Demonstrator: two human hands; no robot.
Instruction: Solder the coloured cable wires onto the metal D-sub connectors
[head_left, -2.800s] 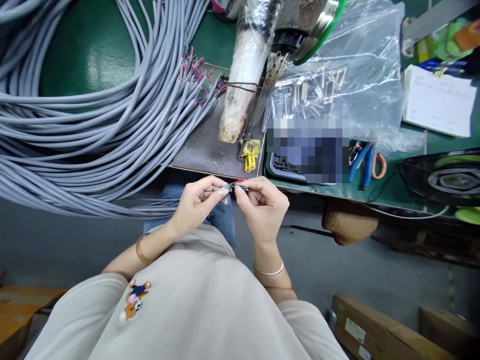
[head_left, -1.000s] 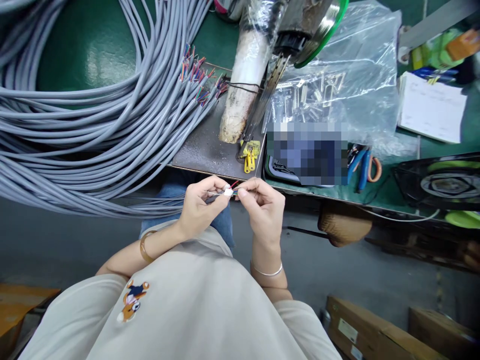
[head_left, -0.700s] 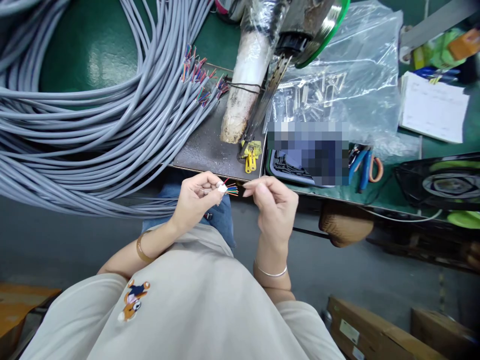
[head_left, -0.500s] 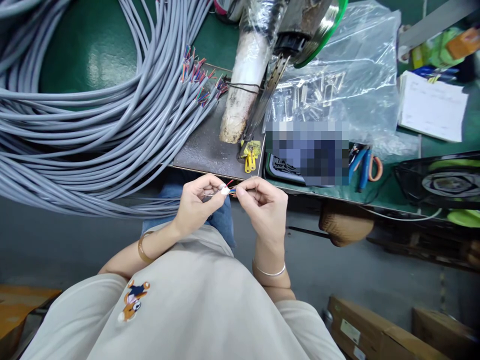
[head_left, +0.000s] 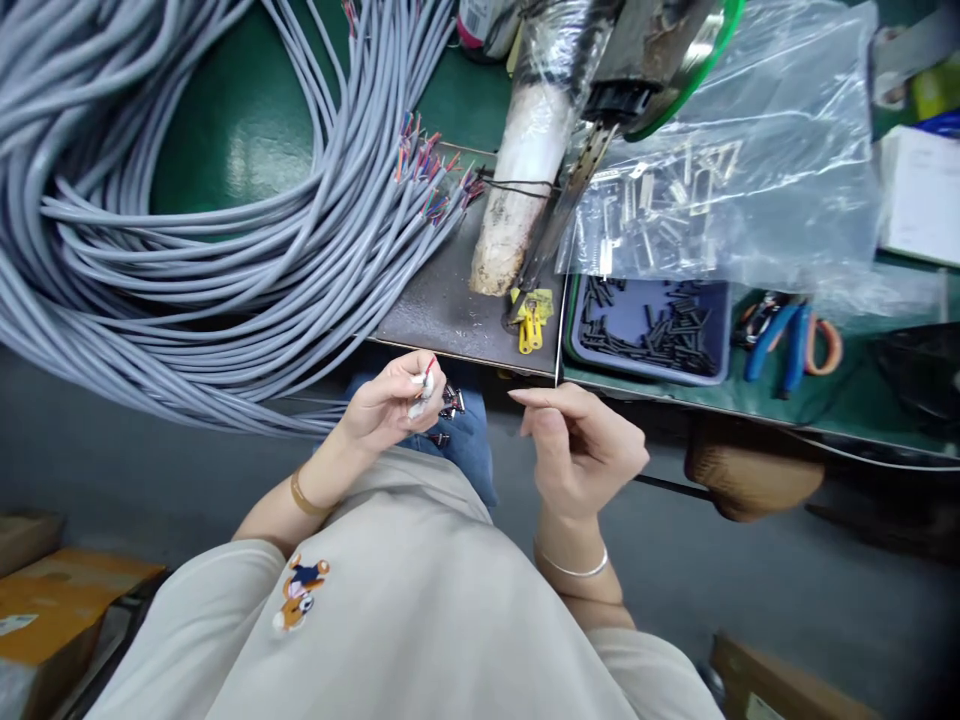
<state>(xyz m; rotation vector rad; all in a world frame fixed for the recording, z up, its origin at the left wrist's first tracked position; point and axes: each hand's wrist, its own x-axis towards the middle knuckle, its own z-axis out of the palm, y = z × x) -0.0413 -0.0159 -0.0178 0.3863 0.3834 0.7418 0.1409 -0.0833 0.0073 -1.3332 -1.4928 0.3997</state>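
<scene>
My left hand (head_left: 390, 400) is closed over my lap, its fingers pinching the end of a wire bundle. A red wire (head_left: 430, 367) sticks up past the fingertips, and white fingertip covers or nails show beside it. Small dark metal-ended parts (head_left: 454, 402) hang just right of that hand, over the jeans. To the right, my right hand (head_left: 581, 440) is apart from the wires, index finger stretched out and other fingers loosely curled, with nothing visible in it. It is just below the table edge, near a blue tray (head_left: 726, 330) of short black tubes (head_left: 679, 335).
Coils of grey cable (head_left: 247, 240) with stripped coloured ends cover the table's left. A soldering iron stand with a wrapped white tube (head_left: 510, 180) and yellow clip (head_left: 530, 330) sits mid-table. Pliers (head_left: 784, 345), a plastic bag (head_left: 780, 180) of metal parts and paper (head_left: 922, 195) lie right.
My right hand has let go of the wires and moved right, away from the left hand. My left hand has turned upward, still holding the wire end. The view has shifted slightly.
</scene>
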